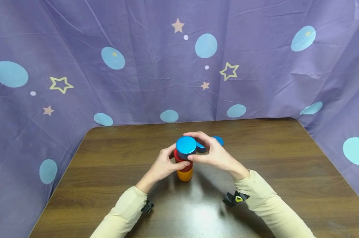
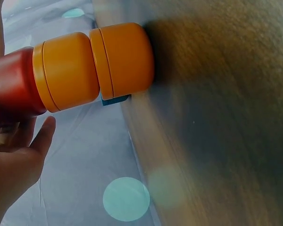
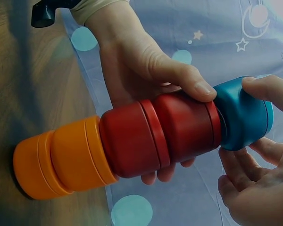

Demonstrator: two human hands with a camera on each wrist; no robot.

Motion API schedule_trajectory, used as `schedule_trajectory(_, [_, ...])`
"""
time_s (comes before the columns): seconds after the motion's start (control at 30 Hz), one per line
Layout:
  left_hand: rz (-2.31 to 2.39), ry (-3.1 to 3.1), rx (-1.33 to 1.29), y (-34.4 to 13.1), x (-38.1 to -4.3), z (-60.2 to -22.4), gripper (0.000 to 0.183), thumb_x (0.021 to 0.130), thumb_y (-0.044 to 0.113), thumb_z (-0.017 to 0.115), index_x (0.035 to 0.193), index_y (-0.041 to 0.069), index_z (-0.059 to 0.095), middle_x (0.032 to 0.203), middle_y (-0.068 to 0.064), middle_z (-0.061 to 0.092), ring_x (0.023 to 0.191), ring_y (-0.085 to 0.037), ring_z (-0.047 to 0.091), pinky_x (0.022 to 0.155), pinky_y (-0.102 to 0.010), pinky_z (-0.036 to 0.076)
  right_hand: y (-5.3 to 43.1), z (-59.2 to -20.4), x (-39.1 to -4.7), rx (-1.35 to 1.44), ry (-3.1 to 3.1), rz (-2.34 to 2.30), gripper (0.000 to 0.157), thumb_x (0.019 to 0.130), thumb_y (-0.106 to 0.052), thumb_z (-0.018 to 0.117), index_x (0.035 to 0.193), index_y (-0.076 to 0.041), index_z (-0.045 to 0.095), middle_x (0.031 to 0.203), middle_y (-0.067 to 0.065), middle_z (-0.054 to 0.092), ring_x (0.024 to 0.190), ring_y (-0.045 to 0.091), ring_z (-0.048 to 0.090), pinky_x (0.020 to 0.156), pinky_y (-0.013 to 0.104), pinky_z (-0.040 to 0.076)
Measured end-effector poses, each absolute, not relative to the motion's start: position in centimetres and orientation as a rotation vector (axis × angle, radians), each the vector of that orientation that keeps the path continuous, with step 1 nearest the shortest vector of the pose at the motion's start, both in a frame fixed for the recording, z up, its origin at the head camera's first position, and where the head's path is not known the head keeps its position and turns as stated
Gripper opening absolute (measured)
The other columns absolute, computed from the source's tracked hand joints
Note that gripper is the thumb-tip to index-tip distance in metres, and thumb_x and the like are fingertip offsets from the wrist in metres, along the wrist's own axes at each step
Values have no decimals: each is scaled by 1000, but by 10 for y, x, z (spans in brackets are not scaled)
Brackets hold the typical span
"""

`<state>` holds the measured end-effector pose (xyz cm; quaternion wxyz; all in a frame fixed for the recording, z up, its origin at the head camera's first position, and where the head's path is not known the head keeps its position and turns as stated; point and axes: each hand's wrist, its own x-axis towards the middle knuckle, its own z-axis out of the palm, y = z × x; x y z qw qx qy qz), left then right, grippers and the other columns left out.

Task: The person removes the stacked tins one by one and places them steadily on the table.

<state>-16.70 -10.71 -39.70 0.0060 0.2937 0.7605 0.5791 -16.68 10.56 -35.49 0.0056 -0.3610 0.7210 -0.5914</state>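
Observation:
Small round lidded jars stand in an upright stack on the table. Two orange jars (image 3: 70,155) form the bottom, with two red jars (image 3: 132,139) above them. My left hand (image 1: 164,164) wraps the upper red jar, thumb on the near side and fingertips showing beyond it. At the top, my right hand (image 1: 216,155) grips a blue jar (image 1: 186,145) between thumb and fingers. The blue jar's base meets the rim of the upper red jar, slightly tilted against it in the right wrist view. In the left wrist view, part of my left hand (image 2: 19,165) shows beside the red jar (image 2: 19,82).
Behind my right hand, two more blue round-topped objects (image 1: 218,140) are on the wooden table (image 1: 114,172), partly hidden. A purple patterned curtain (image 1: 155,66) hangs behind the table. Dark wrist camera mounts (image 1: 234,198) stick out below both sleeves.

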Motion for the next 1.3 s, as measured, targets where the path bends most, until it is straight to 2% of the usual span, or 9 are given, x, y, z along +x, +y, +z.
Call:
schedule_trajectory(0.23, [1798,2391,896,-106,-166,-396,47,78,-4,77,121,-4,58,109,-14,66,96,-23,63,87,-33,51,110,-352,-168,-1099,2290,-1852,59,80,-2,76,135,-6,53,129,4,56,111,21,56,96,37,45])
schedule_trajectory(0.47, [1761,2421,888,-103,-156,-377,42,79,-5,75,117,-8,58,104,-16,66,92,-22,62,82,-31,52,114,-355,-170,-1084,2228,-1921,60,79,5,75,134,0,52,129,11,56,111,24,57,96,34,45])
schedule_trajectory(0.67, [1762,2416,889,-103,-148,-363,42,79,-6,74,118,-8,59,104,-16,66,92,-22,62,83,-31,51,119,-358,-170,-1044,2243,-1951,60,79,6,74,134,2,51,128,12,57,112,24,57,98,32,44])
schedule_trajectory(1.03, [1743,2420,855,-102,-148,-363,41,79,-6,74,118,-9,58,103,-17,66,93,-25,62,85,-32,51,133,-362,-172,-959,2325,-1952,59,80,3,75,134,-3,53,127,8,59,109,22,58,97,31,44])
schedule_trajectory(1.3, [1744,2405,845,-102,-149,-363,42,80,-6,74,118,-9,58,105,-17,66,95,-25,62,86,-33,51,142,-369,-174,-937,2335,-1965,59,79,3,74,134,0,52,126,12,59,107,23,59,94,28,45])
